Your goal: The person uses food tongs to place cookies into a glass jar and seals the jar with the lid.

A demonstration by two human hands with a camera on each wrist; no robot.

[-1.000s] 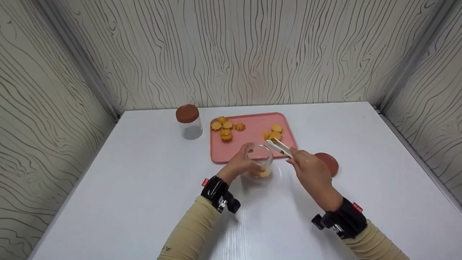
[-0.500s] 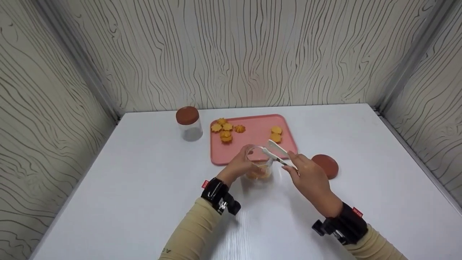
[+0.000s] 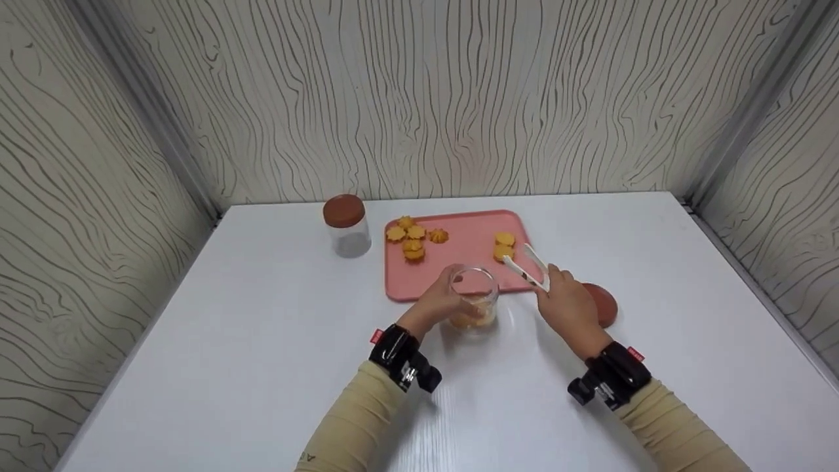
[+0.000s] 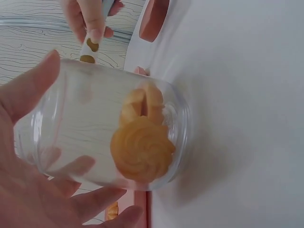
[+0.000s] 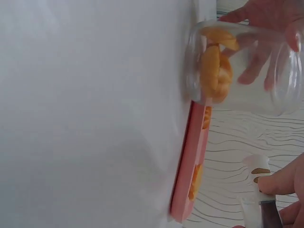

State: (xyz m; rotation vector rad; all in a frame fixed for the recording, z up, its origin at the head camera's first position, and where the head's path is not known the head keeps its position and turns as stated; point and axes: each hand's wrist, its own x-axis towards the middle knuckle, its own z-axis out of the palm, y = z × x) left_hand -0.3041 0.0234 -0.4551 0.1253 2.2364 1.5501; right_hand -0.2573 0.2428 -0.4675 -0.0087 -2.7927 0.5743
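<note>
My left hand is curled around a clear jar, which stands upright on the table just in front of a pink tray. Several swirled cookies lie at the bottom of the jar. White tongs are gripped in my right hand, their arms spread apart with nothing between them. One tong tip is beside the lower of two round cookies on the tray's right side. Whether it touches that cookie cannot be told.
Several more cookies sit at the tray's left side. A second jar with a reddish-brown lid stands behind, left of the tray. A loose reddish-brown lid lies to the right, partly behind my right hand. Patterned walls enclose the table.
From the tray's right cookies, the tongs went to the jar's mouth, then back right over the tray with arms spread. One cookie fewer lies on that side. My left hand keeps holding the jar.
</note>
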